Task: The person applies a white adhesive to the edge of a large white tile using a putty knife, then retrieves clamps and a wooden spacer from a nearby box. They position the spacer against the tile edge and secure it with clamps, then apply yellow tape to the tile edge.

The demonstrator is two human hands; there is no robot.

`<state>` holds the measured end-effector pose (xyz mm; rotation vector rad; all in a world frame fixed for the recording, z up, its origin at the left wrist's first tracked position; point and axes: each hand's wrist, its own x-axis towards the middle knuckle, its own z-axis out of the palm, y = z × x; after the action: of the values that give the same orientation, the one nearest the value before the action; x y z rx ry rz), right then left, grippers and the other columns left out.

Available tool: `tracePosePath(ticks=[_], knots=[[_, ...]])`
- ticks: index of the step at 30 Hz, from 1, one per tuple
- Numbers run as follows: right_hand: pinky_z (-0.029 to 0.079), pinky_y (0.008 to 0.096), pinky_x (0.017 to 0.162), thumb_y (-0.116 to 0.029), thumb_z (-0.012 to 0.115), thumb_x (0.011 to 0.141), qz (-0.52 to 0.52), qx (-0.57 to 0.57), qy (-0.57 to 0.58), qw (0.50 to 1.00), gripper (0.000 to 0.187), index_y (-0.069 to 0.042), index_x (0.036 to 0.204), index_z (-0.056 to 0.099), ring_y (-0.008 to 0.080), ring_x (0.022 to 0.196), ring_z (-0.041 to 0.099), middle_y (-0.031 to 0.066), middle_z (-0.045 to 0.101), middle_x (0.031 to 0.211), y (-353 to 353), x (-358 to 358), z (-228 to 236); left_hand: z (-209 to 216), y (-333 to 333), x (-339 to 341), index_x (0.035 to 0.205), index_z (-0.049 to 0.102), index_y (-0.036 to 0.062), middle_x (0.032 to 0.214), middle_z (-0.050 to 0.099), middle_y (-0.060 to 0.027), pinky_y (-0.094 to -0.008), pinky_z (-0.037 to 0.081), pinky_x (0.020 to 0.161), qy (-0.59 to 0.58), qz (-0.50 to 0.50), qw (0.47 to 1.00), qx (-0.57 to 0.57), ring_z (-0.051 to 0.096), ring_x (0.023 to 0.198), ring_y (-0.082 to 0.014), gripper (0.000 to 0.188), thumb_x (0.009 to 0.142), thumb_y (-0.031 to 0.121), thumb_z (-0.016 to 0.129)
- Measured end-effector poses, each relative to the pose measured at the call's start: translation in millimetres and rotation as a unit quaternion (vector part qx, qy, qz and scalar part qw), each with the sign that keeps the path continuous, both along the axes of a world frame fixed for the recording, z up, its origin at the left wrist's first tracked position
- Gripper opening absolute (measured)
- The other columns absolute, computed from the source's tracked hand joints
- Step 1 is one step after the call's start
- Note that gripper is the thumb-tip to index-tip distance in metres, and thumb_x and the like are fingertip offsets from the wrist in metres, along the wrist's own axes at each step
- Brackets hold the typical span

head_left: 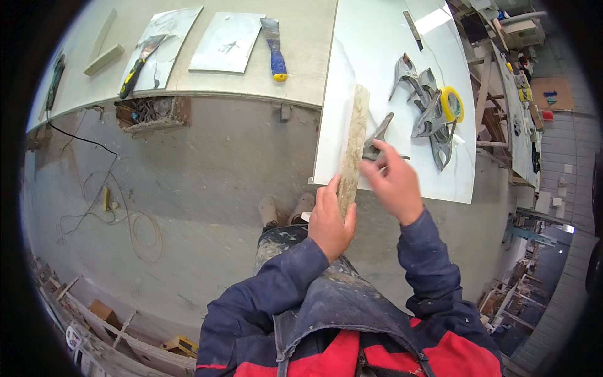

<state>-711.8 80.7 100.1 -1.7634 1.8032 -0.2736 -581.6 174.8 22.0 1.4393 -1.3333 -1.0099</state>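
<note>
A long, narrow strip, pale and mottled, lies along the left edge of a white marbled slab. Its near end sticks out past the slab's corner, where my left hand is closed around it. My right hand is bent over a metal spring clamp beside the strip. The thumb and forefinger there are apart, the thumb close to the strip; the hand partly hides the clamp. Farther right on the slab lie several more spring clamps and a roll of yellow tape.
A thin dark bar rests at the slab's far end. On the bench to the left are two putty knives, one blue-handled and one yellow-black, with marbled pieces. A cable trails over the floor. Wooden racks stand lower left.
</note>
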Motion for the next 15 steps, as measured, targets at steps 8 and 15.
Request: tracePosePath(ticks=[8,15], knots=[[0.054,0.0462,0.064,-0.037,0.066,0.081,0.038,-0.093,0.035,0.994,0.078,0.001,0.144,0.040,0.0406,0.070,0.068,0.0251,0.068,0.080,-2,51,-37,-14,5,19,0.138,0.039,-0.0056,0.122,0.054,-0.0231,-0.0412,0.048,0.091,0.133,0.050,0.990,0.021,0.059,0.107,-0.0343,0.057,0.089,0.006,0.065],[0.053,0.0454,0.061,-0.035,0.065,0.080,0.068,-0.141,0.097,0.983,0.072,0.004,0.138,0.047,0.0377,0.065,0.067,0.0224,0.067,0.072,-26,57,-51,-30,3,51,0.151,0.019,-0.0082,0.151,0.037,-0.0286,-0.0424,0.033,0.113,0.250,0.026,0.961,0.113,0.042,0.138,-0.0358,0.074,0.087,0.003,0.054]])
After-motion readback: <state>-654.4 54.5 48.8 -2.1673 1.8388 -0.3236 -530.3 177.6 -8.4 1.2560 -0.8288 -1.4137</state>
